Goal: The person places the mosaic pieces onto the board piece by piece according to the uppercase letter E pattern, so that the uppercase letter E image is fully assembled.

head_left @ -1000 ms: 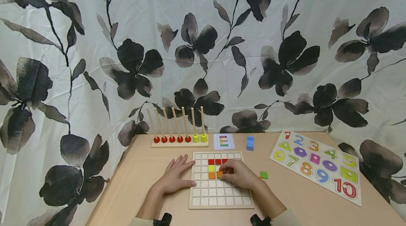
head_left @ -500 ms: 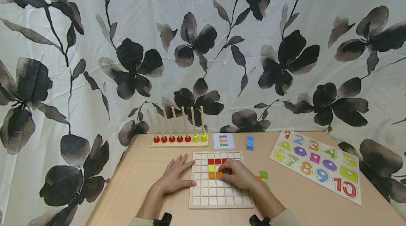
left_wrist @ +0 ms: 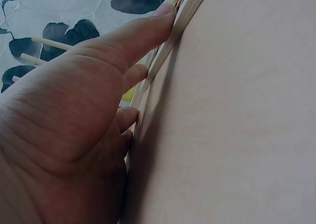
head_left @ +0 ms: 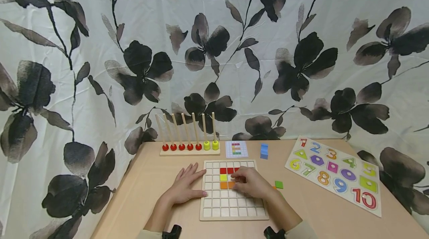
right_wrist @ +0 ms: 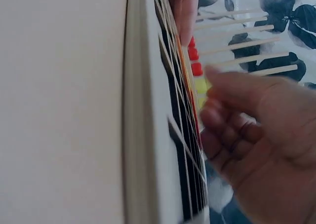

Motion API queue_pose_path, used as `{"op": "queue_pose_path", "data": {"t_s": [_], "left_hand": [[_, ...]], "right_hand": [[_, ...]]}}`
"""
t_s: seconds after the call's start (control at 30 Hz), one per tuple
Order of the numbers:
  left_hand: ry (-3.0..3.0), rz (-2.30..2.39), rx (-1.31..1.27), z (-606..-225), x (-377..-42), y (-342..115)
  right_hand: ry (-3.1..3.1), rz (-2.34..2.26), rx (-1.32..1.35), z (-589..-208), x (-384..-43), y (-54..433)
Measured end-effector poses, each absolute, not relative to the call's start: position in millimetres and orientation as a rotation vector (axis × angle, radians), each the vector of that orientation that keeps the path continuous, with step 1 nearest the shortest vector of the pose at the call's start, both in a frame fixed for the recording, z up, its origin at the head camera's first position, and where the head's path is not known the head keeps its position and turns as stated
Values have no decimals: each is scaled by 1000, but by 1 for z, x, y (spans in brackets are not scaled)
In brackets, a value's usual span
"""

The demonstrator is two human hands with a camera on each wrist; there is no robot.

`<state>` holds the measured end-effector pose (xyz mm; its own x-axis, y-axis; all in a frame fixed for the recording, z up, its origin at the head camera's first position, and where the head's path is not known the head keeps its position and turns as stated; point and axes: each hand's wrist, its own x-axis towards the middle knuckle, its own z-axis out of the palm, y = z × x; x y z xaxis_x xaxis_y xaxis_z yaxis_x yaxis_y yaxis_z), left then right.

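A white grid board (head_left: 218, 209) with a wooden rim lies before me. In it sit red tiles (head_left: 223, 171) in a row, a yellow tile (head_left: 223, 178) below, and two orange tiles (head_left: 223, 185) side by side. My left hand (head_left: 187, 185) is spread on the table, its fingertips and thumb at the board's left rim. My right hand (head_left: 251, 184) is over the board, thumb and fingertips right at the second orange tile. Its fingers are curled in the right wrist view, with no tile showing between them. It hides part of the red row.
Behind the board stand a peg counter (head_left: 190, 152) with red and yellow-green beads, a gridded pattern card (head_left: 236, 149) and a blue block (head_left: 264, 151). A green tile (head_left: 279, 184) lies right of the board, near my right wrist. Farther right lies a number puzzle (head_left: 335, 175).
The second orange tile has gone from tilted in my right fingers to flat in its cell. My right fingertips have shifted slightly right. The left hand has stayed put.
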<state>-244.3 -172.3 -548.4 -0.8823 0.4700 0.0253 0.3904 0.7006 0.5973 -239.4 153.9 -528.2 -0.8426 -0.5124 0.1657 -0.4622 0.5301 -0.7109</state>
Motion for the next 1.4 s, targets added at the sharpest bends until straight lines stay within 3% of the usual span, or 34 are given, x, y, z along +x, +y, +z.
{"op": "queue_pose_path", "data": {"t_s": [0.7,1.4], "left_hand": [[2772,944,681,-546,-243,-172],[2778,933,681,-548,-243,-171]], "right_hand": [[2674,-1382,-633,-496,-241,214],[2537,-1167,-609,-498,-243,270]]}}
